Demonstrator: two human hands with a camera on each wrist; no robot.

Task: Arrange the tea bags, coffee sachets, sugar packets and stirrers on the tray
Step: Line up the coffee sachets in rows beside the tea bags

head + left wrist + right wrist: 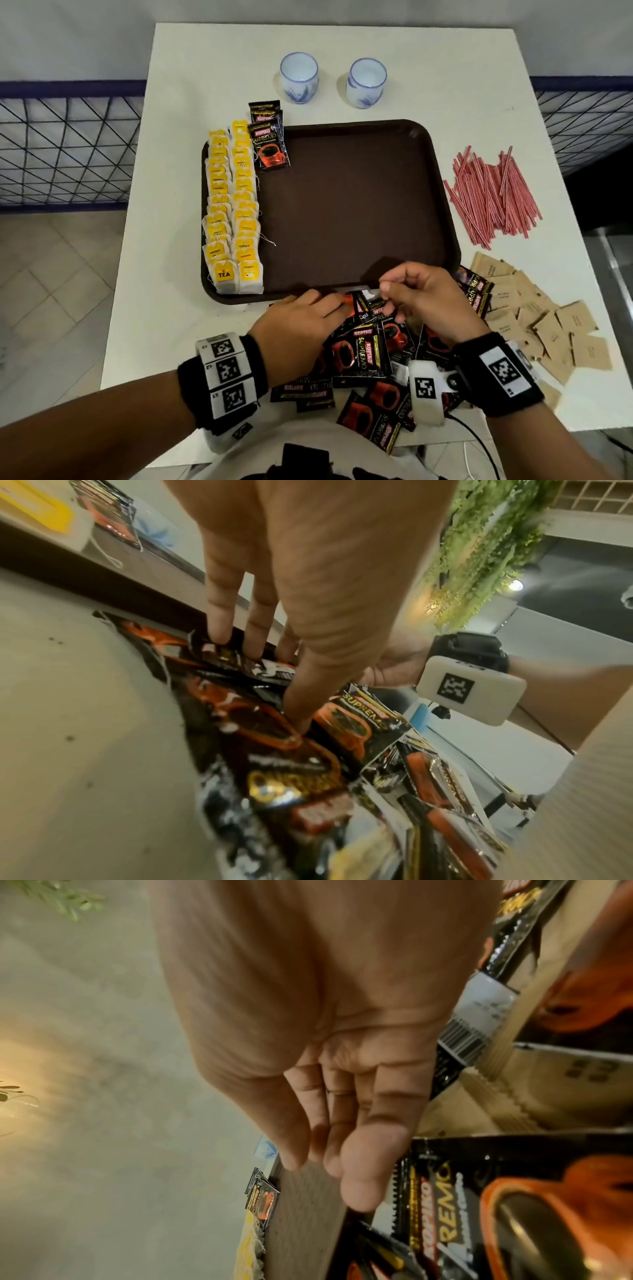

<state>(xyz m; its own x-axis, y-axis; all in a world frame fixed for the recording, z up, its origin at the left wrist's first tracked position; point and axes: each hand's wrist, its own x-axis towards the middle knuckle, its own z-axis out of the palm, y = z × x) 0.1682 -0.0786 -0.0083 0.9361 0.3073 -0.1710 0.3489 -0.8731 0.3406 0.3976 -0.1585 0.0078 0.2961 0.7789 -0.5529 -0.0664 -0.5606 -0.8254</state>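
A brown tray (342,205) lies mid-table. Yellow tea bags (233,212) fill two columns along its left side, and a few black coffee sachets (269,140) sit at its far left corner. A loose pile of coffee sachets (363,349) lies on the table at the tray's near edge. My left hand (339,305) rests on that pile, its straight fingers (253,647) pressing on sachets. My right hand (387,287) hovers just above the pile by the tray rim, its fingers (325,1150) loosely curled with nothing between them.
Red striped stirrers (493,198) lie heaped on the table right of the tray. Brown sugar packets (534,318) are scattered at the near right. Two white cups (299,77) (365,82) stand beyond the tray. The table edge runs close behind the pile.
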